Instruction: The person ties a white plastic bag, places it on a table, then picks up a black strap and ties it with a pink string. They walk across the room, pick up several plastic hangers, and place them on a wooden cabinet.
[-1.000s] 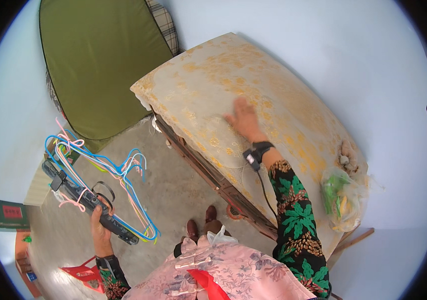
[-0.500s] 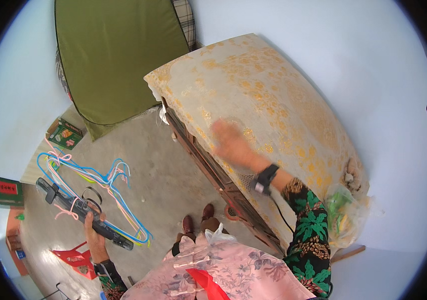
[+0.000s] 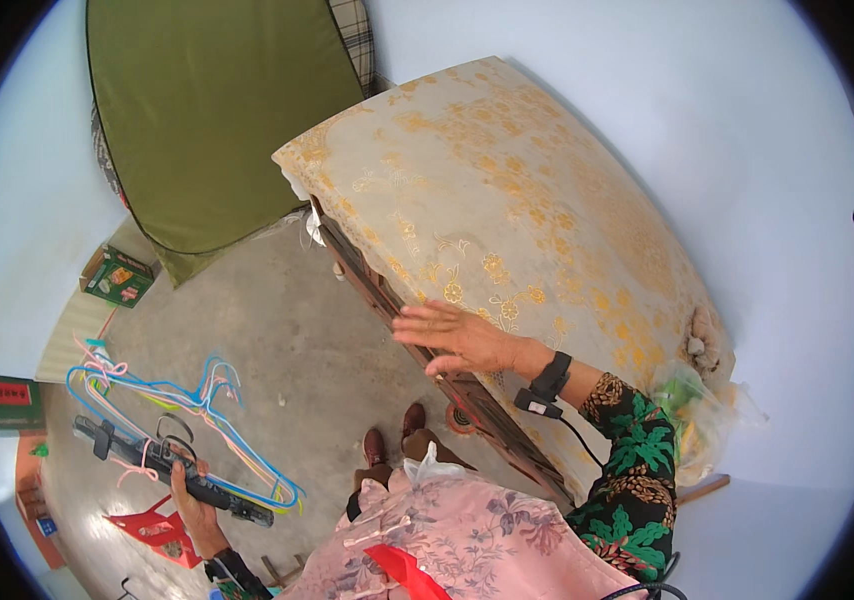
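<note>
My left hand [image 3: 195, 508] is closed around a long black bar-shaped object [image 3: 162, 462] with a strap loop; its exact kind I cannot make out. Several blue, pink and yellow clothes hangers [image 3: 209, 408] lie along it, and pink cord is tied about the bundle. Palm down, my right hand [image 3: 472, 340] is over the near edge of a pale tablecloth [image 3: 547, 240] with gold flowers. Its fingers are spread and it holds nothing. Whether it touches the cloth I cannot tell. Under the cloth shows a dark wooden cabinet front [image 3: 372, 290].
A clear plastic bag [image 3: 692, 425] with green and yellow contents and a crumpled cloth [image 3: 704, 335] are at the tabletop's right end. Beyond the floor is a large green fabric panel [image 3: 217, 120]. A green box [image 3: 119, 277] and a red bag [image 3: 159, 530] are at the left.
My right hand has come back from over the tabletop toward its near edge, its fingers now spread. My left hand, with the black object and hangers, has shifted slightly down.
</note>
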Available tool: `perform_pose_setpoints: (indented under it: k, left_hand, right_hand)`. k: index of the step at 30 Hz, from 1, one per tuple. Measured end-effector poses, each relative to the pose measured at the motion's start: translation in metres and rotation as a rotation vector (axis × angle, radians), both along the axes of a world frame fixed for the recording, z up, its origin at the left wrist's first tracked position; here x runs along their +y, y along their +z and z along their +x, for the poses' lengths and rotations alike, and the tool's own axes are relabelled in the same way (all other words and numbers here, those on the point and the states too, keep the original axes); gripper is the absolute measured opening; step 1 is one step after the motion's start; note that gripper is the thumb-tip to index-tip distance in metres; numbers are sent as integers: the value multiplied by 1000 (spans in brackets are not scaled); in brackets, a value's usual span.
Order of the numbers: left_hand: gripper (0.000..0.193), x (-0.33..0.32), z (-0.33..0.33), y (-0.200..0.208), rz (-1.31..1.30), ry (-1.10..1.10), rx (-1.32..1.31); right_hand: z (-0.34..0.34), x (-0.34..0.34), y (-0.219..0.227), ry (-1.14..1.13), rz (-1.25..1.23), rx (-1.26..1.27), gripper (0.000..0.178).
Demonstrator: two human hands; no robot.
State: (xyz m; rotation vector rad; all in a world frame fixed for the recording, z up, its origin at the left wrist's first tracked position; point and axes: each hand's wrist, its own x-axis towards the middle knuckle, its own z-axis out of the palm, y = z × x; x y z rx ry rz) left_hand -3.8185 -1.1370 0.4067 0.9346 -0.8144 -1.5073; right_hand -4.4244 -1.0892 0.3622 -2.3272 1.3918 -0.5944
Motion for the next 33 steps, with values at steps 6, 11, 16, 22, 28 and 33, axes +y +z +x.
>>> perform_pose_setpoints:
  k: [6, 11, 16, 22, 28, 33]
  left_hand:
    - [44, -9, -3, 2, 43, 47, 8]
    - [45, -16, -7, 5, 16, 12, 19]
    - [47, -25, -7, 6, 34, 10, 17]
    - [45, -32, -14, 10, 13, 49, 52]
    - [45, -39, -29, 23, 30, 100, 24]
    - [38, -47, -32, 30, 12, 81, -25]
  right_hand:
    - [-121, -77, 14, -1052, -147, 123, 70]
    - [-7, -70, -1, -272, -187, 124, 80]
    - [18, -74, 24, -93, -171, -173, 63]
    - [-85, -124, 19, -1192, 78, 357, 79]
    - [95, -98, 0, 487, -13, -117, 71]
    - [19, -192, 27, -247, -275, -71, 55]
